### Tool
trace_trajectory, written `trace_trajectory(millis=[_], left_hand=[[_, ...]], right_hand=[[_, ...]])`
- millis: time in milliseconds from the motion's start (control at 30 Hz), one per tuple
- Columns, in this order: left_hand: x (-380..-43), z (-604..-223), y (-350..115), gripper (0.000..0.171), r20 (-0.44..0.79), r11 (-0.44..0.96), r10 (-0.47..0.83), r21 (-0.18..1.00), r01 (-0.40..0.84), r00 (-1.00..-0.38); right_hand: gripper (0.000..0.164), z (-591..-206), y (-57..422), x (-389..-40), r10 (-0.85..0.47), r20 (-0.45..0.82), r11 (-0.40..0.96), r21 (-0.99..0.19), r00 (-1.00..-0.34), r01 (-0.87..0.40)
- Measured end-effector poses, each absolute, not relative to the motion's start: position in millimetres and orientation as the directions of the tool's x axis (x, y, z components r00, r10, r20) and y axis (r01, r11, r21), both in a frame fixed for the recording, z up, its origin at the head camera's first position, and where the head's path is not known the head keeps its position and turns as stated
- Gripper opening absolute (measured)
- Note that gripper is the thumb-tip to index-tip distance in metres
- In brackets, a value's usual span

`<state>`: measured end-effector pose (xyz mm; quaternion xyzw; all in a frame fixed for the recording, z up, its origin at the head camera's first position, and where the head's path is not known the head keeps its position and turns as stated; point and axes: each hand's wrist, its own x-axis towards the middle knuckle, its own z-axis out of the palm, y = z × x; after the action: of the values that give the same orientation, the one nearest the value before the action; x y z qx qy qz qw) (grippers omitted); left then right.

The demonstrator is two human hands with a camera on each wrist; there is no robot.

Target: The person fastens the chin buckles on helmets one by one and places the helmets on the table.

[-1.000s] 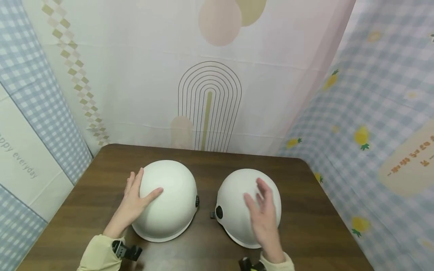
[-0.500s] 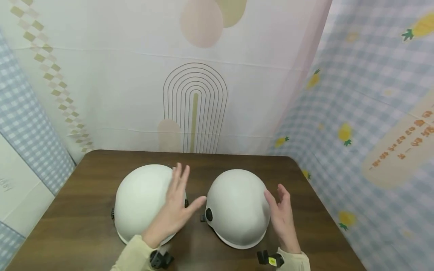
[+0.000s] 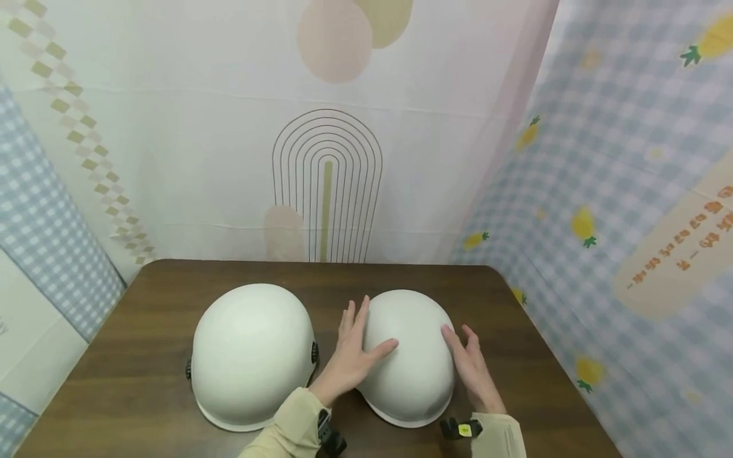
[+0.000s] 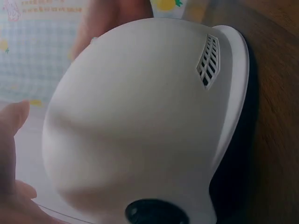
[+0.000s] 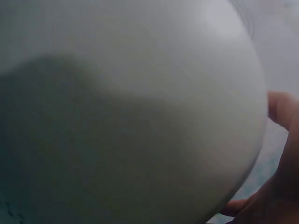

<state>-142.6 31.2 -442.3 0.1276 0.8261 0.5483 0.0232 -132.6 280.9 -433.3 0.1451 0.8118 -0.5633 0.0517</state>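
Two white helmets stand dome up on the table. The right helmet (image 3: 409, 381) lies between my two hands. My left hand (image 3: 350, 356) is at its left side, fingers straight and spread, the thumb over the dome. My right hand (image 3: 472, 372) is at the opposite side, thumb and fingers extended along the shell. The left wrist view shows this helmet's vent (image 4: 209, 63), a dark round knob (image 4: 156, 212) and the brim (image 4: 233, 84). In the right wrist view the shell (image 5: 177, 93) fills most of the frame, with my right hand's fingers (image 5: 282, 109) along its edge.
The left helmet (image 3: 252, 356) stands left of my left forearm, with dark knobs at its sides. The brown wooden table (image 3: 515, 407) ends at a pale patterned cloth (image 3: 229, 159) at the back. A blue checked cloth (image 3: 561, 191) hangs on the right.
My left hand has moved right, from the left helmet across to the right helmet. My right hand has moved from over the right helmet to its right side. The head view has shifted.
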Motion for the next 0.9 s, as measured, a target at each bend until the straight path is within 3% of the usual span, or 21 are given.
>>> trace_trajectory(millis=[267,900], left_hand=[[-151,-449,44,0.097,0.055,0.361,0.238,0.922,0.141,-0.97],[-156,-458,55,0.107,0.044,0.336,0.184,0.936,0.105,-0.982]], right_hand=[[0.101,-450,283,-132,0.136,-0.284,0.252,-0.917,-0.949,0.31],[0.091,-453,276,-137,0.133,-0.26,0.287,-0.914,-0.957,0.288]])
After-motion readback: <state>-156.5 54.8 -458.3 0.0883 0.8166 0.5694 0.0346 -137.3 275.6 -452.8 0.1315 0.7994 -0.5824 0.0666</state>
